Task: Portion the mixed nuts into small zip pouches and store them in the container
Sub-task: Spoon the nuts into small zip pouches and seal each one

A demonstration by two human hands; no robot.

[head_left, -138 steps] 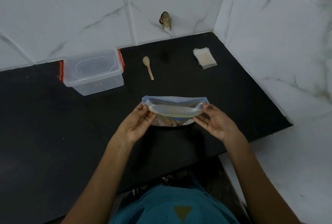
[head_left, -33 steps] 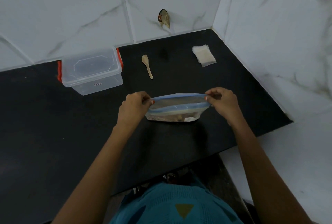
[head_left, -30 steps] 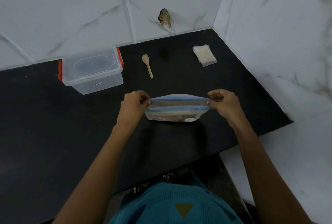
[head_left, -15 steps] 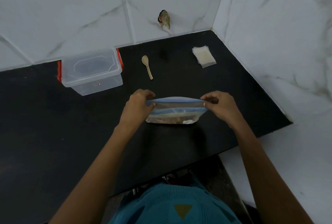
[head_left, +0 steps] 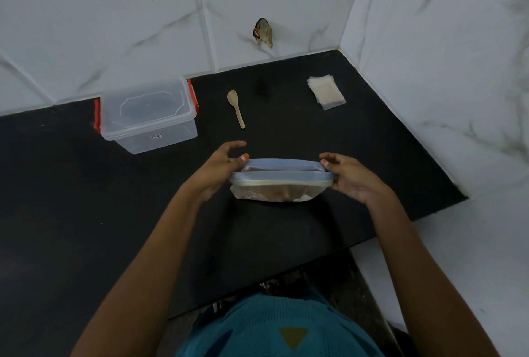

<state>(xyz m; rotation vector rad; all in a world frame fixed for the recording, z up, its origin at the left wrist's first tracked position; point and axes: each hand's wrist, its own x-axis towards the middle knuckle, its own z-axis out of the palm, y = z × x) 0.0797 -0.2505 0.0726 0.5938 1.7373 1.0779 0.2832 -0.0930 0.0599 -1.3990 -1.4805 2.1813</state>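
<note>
Both hands hold one bag at the middle of the black table [head_left: 86, 213]; the left hand [head_left: 219, 172] grips the left end of the clear plastic zip bag [head_left: 279, 182], thumb pressed on the blue seal strip, the other fingers lifted and loosely curled above it; the right hand [head_left: 353, 180] pinches the right end of the same strip between thumb and fingers; the bag stands upright with its base on the table, its two blue lips slightly parted, and brown mixed nuts [head_left: 272, 193] lie in its bottom; behind and to the left, well apart, sits a clear rectangular plastic container [head_left: 148, 116] with red side clips and its lid on; a small pale wooden spoon [head_left: 236, 107] lies between that container and a stack of small clear zip pouches [head_left: 326, 93] near the right wall; white marble-veined tiles [head_left: 114, 13] back the table; a teal knitted garment [head_left: 272, 331] shows at the lower edge.
</note>
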